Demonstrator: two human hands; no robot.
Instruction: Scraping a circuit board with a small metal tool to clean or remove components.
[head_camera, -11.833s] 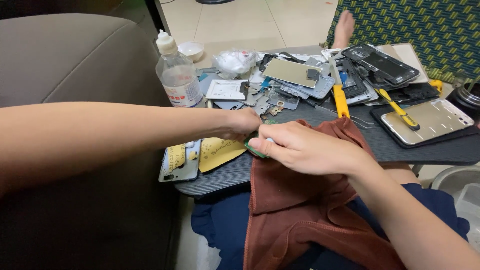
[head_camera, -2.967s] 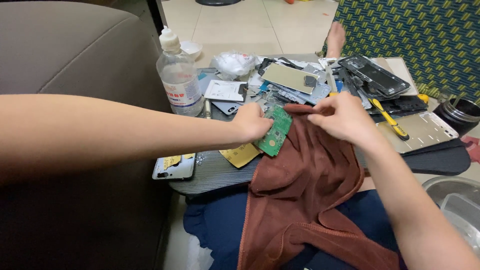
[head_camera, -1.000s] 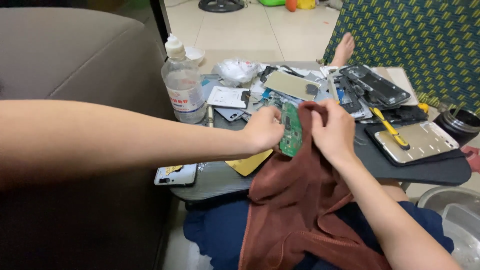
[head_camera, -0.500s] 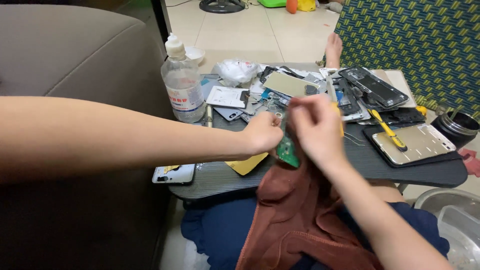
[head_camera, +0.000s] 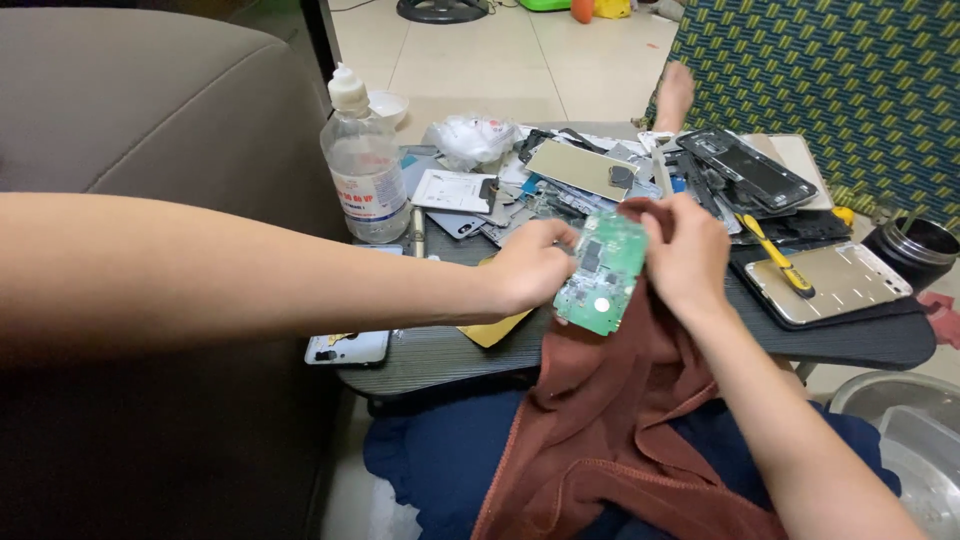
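Over cluttered table (head_camera: 640, 350), both hands' fingers (head_camera: 560, 235) pinch flat green circuit board (head_camera: 602, 272) w/ soft brown cloth (head_camera: 610, 420).

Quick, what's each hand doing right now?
Left hand: closed on the green circuit board.
Right hand: gripping the brown cloth against the board.

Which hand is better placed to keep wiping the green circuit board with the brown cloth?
Right, probably. The right hand already has the brown cloth bunched under its fingers against the edge of the green circuit board. The left hand grips the board's other edge, bare, so it looks better suited to steadying.
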